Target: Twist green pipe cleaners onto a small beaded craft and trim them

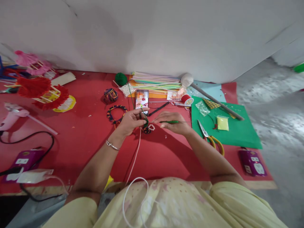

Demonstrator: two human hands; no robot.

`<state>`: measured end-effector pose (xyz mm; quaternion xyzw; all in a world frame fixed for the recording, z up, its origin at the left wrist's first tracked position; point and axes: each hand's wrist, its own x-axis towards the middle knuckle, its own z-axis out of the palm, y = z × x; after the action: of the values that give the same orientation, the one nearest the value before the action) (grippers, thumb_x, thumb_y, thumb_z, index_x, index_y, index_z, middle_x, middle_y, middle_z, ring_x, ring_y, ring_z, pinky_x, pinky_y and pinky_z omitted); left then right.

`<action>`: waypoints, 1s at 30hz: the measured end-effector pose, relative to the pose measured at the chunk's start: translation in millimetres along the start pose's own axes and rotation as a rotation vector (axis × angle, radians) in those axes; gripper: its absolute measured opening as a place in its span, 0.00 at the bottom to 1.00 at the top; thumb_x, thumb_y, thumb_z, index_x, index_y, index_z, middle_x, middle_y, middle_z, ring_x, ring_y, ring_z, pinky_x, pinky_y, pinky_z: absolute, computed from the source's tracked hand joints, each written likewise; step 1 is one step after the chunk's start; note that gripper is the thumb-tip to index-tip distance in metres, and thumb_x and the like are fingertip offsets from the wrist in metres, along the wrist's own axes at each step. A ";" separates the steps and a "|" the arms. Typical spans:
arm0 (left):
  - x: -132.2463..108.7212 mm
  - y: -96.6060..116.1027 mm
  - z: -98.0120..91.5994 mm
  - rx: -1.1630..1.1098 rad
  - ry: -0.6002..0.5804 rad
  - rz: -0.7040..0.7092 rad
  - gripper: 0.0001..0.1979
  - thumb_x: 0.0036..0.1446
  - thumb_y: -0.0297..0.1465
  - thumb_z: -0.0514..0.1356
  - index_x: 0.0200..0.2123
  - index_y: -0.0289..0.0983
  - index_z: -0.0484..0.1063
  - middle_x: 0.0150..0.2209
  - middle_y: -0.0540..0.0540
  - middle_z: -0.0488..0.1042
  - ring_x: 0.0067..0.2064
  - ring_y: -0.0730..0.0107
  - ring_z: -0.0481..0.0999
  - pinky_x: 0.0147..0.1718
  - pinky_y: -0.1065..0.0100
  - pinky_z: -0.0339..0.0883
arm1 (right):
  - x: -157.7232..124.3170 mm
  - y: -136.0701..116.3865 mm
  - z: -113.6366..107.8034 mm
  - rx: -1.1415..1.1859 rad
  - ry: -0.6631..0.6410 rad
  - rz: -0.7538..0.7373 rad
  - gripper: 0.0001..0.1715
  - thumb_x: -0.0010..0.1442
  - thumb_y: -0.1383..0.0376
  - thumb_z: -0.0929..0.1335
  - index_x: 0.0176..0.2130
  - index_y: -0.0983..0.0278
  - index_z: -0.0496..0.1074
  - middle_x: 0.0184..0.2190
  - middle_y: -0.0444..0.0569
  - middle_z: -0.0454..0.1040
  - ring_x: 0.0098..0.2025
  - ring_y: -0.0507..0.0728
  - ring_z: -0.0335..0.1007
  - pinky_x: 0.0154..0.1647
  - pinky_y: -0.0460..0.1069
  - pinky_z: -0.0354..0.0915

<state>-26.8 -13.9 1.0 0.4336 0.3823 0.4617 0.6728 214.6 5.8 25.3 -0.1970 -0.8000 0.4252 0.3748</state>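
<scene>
Green yarn ball (pixel 121 79) sits at the back of the red mat (pixel 83 133); its strand runs forward past the phone (pixel 142 99) to the hands.

State now:
- Left hand (pixel 131 122) is pinched narrow on a small dark round piece (pixel 146 129) edged with white beads (pixel 152 127), held just above the mat, mid-front.
- Right hand (pixel 173 124) is closed on a thin green hook (pixel 170 122), with the tip aimed at the round piece. Whether the tip is actually in the yarn I cannot tell — too small.

Risks, my read:
- The strand passes just beside the phone and the bead bag (pixel 125 90). A hard tug could drag or tip either one.
- The white cable (pixel 135 156) runs from the lap up to right under the hands. The hook or a finger could catch it and jerk the round piece.
- A slack pinch could drop the piece, and any loose beads would scatter on the mat.
- The scissors (pixel 210 137) lie just beside the right forearm, blades toward the wrist — a wide pull could knock them.
- The striped yarn ball (pixel 110 95) and wrapped ring (pixel 116 112) are near the left hand, so strands could cross and tangle.
</scene>
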 end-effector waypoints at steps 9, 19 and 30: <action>3.1 -6.0 1.1 -0.108 0.076 0.020 0.35 0.39 0.28 0.77 0.54 0.37 0.77 0.30 0.50 0.77 0.26 0.77 0.74 0.25 0.75 0.67 | -1.9 14.1 49.9 0.175 0.328 0.138 0.13 0.64 0.54 0.72 0.46 0.55 0.82 0.45 0.51 0.78 0.49 0.56 0.75 0.52 0.53 0.70; 5.4 3.3 -10.2 -0.008 0.116 0.109 0.32 0.39 0.30 0.77 0.51 0.37 0.79 0.28 0.49 0.79 0.26 0.76 0.74 0.22 0.76 0.62 | 16.6 14.0 49.6 0.073 0.280 0.141 0.17 0.64 0.59 0.72 0.53 0.56 0.78 0.48 0.51 0.79 0.51 0.58 0.75 0.54 0.53 0.69; 17.3 6.7 -32.5 -0.218 0.375 0.256 0.29 0.42 0.30 0.74 0.51 0.41 0.78 0.24 0.53 0.73 0.19 0.81 0.67 0.15 0.79 0.49 | 57.8 83.5 39.0 -0.728 0.073 0.105 0.35 0.56 0.74 0.65 0.63 0.71 0.68 0.55 0.63 0.76 0.65 0.68 0.61 0.69 0.68 0.49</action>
<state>-53.6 11.4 -5.5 0.3104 0.3901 0.6541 0.5689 147.3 68.5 -32.8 -0.3733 -0.8738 0.1239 0.2860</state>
